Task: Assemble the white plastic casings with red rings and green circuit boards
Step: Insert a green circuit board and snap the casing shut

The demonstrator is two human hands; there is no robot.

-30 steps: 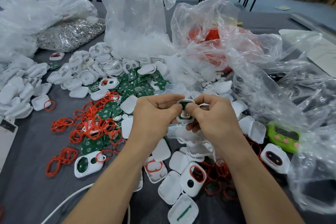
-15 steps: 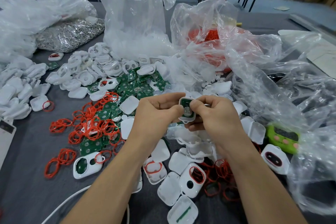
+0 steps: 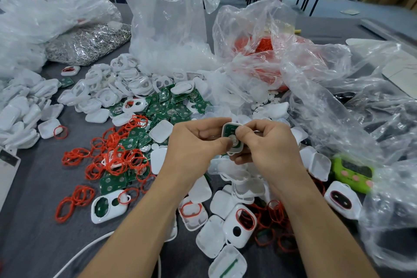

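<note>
Both hands hold one white casing (image 3: pixel 232 140) with a green circuit board in it, above the middle of the table. My left hand (image 3: pixel 196 147) grips its left edge, thumb on the board's round metal disc. My right hand (image 3: pixel 268 149) pinches its right side, thumb over the board's upper part. Loose red rings (image 3: pixel 112 156) and green circuit boards (image 3: pixel 167 106) lie to the left. White casings (image 3: pixel 108 88) are heaped behind them. More casings, some with red rings fitted (image 3: pixel 241 223), lie under my forearms.
Clear plastic bags (image 3: pixel 171 18) stand at the back, one holding red rings (image 3: pixel 261 45). A bag of silvery metal parts (image 3: pixel 88 43) lies back left. A green device (image 3: pixel 352 174) sits at right under crumpled plastic. A white cable (image 3: pixel 85 250) runs across the grey tabletop.
The casing has tilted a little and my left thumb has moved onto the board's metal disc. Both hands stay in nearly the same place.
</note>
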